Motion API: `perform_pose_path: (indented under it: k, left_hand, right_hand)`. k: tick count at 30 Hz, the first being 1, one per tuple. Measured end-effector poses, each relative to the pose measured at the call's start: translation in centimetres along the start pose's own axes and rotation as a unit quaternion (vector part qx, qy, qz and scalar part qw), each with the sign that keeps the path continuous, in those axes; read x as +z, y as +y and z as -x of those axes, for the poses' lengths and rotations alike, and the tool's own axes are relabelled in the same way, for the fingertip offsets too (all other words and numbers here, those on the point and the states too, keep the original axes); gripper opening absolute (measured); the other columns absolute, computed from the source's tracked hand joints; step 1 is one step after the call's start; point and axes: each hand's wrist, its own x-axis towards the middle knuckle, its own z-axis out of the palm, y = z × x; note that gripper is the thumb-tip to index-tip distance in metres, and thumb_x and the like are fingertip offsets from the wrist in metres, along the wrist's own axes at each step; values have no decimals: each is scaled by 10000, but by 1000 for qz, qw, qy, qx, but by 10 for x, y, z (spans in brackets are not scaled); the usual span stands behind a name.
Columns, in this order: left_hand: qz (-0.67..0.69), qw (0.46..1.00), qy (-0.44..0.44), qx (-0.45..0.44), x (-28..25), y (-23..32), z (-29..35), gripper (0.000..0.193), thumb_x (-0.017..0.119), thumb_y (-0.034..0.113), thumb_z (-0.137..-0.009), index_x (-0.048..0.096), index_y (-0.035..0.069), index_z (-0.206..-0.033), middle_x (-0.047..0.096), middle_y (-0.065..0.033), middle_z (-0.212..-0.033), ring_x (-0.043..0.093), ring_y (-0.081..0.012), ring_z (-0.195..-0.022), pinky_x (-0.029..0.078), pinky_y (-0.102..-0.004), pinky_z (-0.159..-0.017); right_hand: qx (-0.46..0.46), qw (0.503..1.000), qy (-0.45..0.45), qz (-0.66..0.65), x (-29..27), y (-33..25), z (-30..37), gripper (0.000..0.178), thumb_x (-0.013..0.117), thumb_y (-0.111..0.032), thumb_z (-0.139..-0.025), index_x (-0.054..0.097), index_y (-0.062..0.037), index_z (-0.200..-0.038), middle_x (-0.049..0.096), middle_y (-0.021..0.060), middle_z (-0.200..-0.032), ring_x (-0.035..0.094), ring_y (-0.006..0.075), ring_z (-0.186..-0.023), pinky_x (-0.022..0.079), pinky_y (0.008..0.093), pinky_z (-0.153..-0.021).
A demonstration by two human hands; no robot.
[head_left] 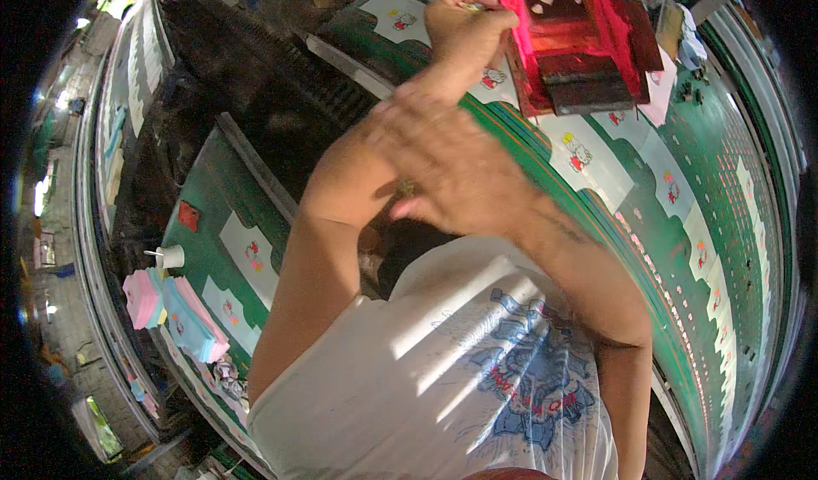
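My left hand (467, 30) is closed at the left edge of a screen printing frame (626, 32), its thumb against the rim. Bright pink-red ink smears the frame, and pale heart shapes show in its mesh. A dark block (590, 90) lies along its near side; I cannot tell whether it is a squeegee. Blurred by motion, my right hand (456, 169) crosses over my left forearm, fingers stretched out and nothing in them. White cut fabric pieces (588, 152) with small printed figures lie flat on the green table (545, 143) below and around the frame.
To the left is another green table (200, 199), bearing more printed pieces (249, 245), a white cup (170, 257), a red flat item (189, 216) and stacks of pink and blue cloth (192, 318). A dark gap with metal rails (341, 64) runs between the tables.
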Motion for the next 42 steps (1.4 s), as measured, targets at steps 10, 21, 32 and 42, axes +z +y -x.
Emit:
perform_pose_path:
  k: [10,21,32,42]
  left_hand:
    - [-35,995,69,59,-180,38,-101,282,791,-173,-840,567,-37,-941,430,-329,-1737,640,-328,-1456,607,-390,-1003]
    - [-6,963,230,142,-272,74,-121,374,866,-198,-755,655,36,-957,657,-287,-1529,720,-294,-1272,623,-435,-1021]
    - [-85,963,230,109,-258,108,-194,345,846,-111,-817,615,120,-929,794,-153,-1064,670,-240,-540,497,-342,-399]
    - [-65,989,90,94,-304,69,-383,310,835,-23,-855,595,155,-937,713,-73,-788,634,-191,-524,477,-331,-392]
  right_hand:
    - [65,987,-3,-146,38,60,-16,359,856,-235,-940,802,-46,-1240,816,157,-1258,762,382,-1183,593,522,-1051]
    - [402,905,135,-14,10,148,117,337,749,142,-920,793,-42,-1200,824,126,-1183,778,279,-1162,584,392,-1028]
    - [391,892,228,8,29,248,98,318,829,74,-913,803,-52,-1204,815,93,-989,766,224,-918,592,377,-897]
    - [469,842,264,-28,128,247,-13,314,815,124,-895,794,-27,-1169,768,117,-989,747,247,-915,595,360,-827]
